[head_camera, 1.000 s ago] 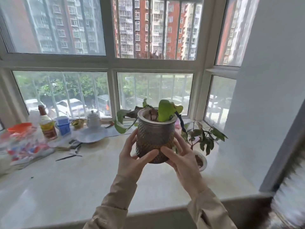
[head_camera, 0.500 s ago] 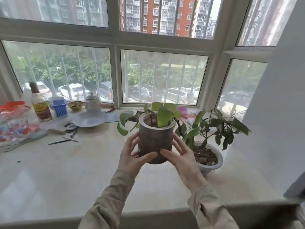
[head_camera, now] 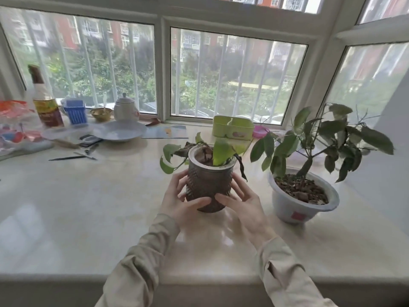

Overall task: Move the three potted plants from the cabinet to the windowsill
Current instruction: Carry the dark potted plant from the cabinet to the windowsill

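Note:
A dark textured pot with a light rim and a few green and wilted leaves (head_camera: 209,185) rests on the pale windowsill (head_camera: 88,207), near its middle. My left hand (head_camera: 179,200) wraps its left side and my right hand (head_camera: 245,202) its right side, thumbs across the front. To the right stands a second plant in a white pot with a pink sticker (head_camera: 303,196), dark leafy branches above it. No third plant or cabinet is in view.
At the back left of the sill are a sauce bottle (head_camera: 45,103), a blue basket (head_camera: 76,111), a small bowl (head_camera: 100,113), a white teapot (head_camera: 126,108), a plate (head_camera: 120,131) and a dark thin tool (head_camera: 66,158). A green container (head_camera: 232,127) stands behind the dark pot.
The dark pot has come down from in front of me onto the sill beside the white pot. My view has tilted downward and closer. Both hands stay around the pot.

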